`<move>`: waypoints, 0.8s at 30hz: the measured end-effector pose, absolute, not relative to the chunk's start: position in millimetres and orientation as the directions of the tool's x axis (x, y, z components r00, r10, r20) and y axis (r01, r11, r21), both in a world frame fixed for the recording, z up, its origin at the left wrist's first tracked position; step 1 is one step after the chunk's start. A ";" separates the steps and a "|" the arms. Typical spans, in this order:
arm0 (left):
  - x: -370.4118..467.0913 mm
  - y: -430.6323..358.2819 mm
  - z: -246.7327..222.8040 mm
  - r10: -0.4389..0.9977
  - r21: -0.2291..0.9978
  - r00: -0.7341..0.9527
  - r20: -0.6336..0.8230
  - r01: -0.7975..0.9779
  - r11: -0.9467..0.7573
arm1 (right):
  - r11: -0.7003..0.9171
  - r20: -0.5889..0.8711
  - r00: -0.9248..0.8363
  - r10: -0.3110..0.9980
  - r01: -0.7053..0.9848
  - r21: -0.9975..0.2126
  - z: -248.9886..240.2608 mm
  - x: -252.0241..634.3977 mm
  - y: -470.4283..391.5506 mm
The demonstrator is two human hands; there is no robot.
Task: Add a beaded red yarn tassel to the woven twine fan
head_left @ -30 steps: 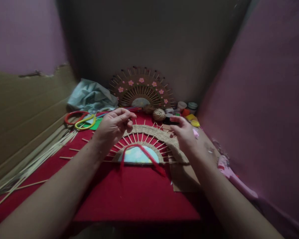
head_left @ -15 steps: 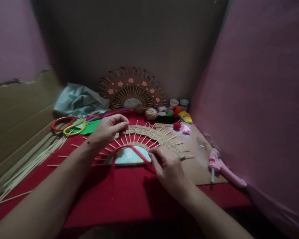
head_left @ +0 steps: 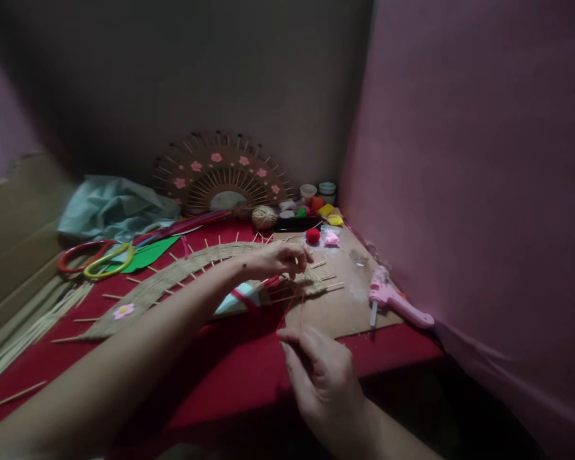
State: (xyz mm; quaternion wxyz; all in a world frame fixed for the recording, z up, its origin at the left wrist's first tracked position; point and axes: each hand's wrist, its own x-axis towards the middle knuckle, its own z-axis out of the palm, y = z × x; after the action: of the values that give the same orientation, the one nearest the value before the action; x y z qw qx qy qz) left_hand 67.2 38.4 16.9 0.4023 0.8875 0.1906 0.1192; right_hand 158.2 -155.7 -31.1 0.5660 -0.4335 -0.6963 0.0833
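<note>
One thread (head_left: 301, 309), red, at right end of fan (head_left: 160, 279) on cloth (head_left: 220, 361). Right hand (head_left: 323, 370), near: fingertips pinched on thread. Left hand (head_left: 282, 257), far, over fan: fingers curled, grip we cannot tell. We judge step as drawing thread taut; next move calls for even tension.

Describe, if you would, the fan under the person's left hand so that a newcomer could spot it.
Start at the large red cloth. Mostly on it, with the left hand over its right side, is the pale woven fan. It lies flat and shows one pink flower near its left end, whereas the darker fan behind stands upright with a row of them.
</note>
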 end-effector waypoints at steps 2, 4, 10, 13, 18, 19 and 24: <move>73.4 38.1 13.6 0.390 0.756 0.921 0.016 0.244 -0.607 | 0.605 0.699 0.033 0.715 0.471 -0.642 -30.4 163.0 -160.9; 76.6 40.3 9.8 0.379 0.737 0.925 -0.002 0.258 -0.625 | 0.594 0.678 0.047 0.733 0.442 -0.672 -28.6 167.0 -165.9; 76.9 53.9 1.5 0.425 0.650 0.903 0.065 0.284 -0.705 | 0.478 0.583 0.151 0.799 0.430 -0.766 -27.0 179.4 -179.9; 75.7 59.7 -0.9 0.446 0.622 0.888 0.116 0.285 -0.730 | 0.487 0.588 0.193 0.786 0.393 -0.780 -32.4 183.9 -186.0; 75.2 67.1 -4.8 0.466 0.594 0.866 0.179 0.283 -0.753 | 0.485 0.578 0.249 0.777 0.349 -0.802 -39.2 191.5 -195.1; 75.1 68.2 -5.3 0.467 0.592 0.864 0.188 0.279 -0.756 | 0.478 0.574 0.254 0.778 0.352 -0.804 -38.8 194.3 -196.4; 72.0 69.1 -2.8 0.443 0.587 0.872 0.209 0.250 -0.770 | 0.408 0.522 0.305 0.797 0.367 -0.836 -32.1 212.2 -199.2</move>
State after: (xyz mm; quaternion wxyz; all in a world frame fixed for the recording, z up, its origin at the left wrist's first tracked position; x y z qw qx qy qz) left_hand 72.0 69.1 -2.8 0.2830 0.9251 0.1873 0.1704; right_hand 212.2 -199.2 -32.1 0.6213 -0.5160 -0.5637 0.1731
